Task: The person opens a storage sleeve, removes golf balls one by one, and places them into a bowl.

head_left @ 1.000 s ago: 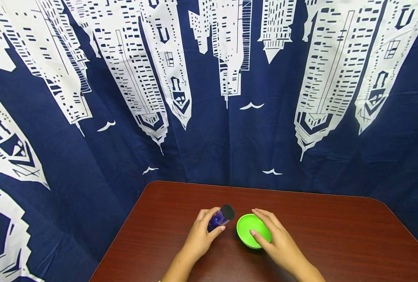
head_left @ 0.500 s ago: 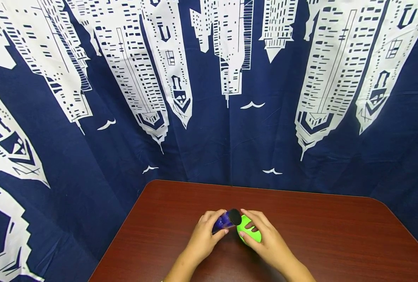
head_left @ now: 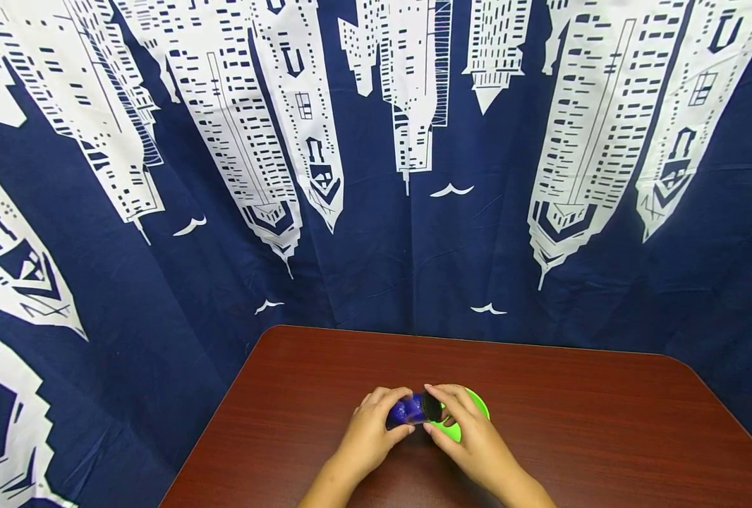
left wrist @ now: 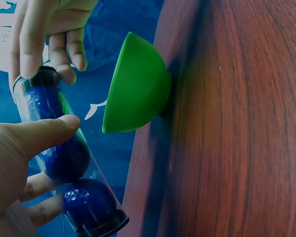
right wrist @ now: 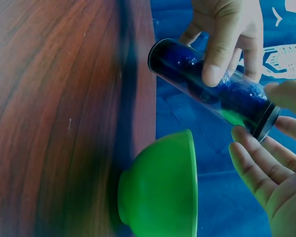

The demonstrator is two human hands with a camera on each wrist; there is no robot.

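My left hand (head_left: 370, 436) grips a clear tube (head_left: 405, 410) of dark blue balls, tilted on its side above the table. Black caps close both of its ends; the lower one (left wrist: 106, 227) shows in the left wrist view. At the other end, the thumb and fingertips of my right hand (head_left: 477, 444) span the black cap (right wrist: 268, 122), thumb on one side and fingers on the other. Just below stands a green bowl (right wrist: 160, 190), upright on the table and partly hidden by the right hand in the head view.
The brown wooden table (head_left: 579, 416) has rounded far corners. Behind it and to the left hangs a navy cloth (head_left: 363, 282) printed with white upside-down buildings and birds.
The tube has tipped toward horizontal and moved right in my left hand. My right hand has shifted left from over the bowl to the tube's capped end.
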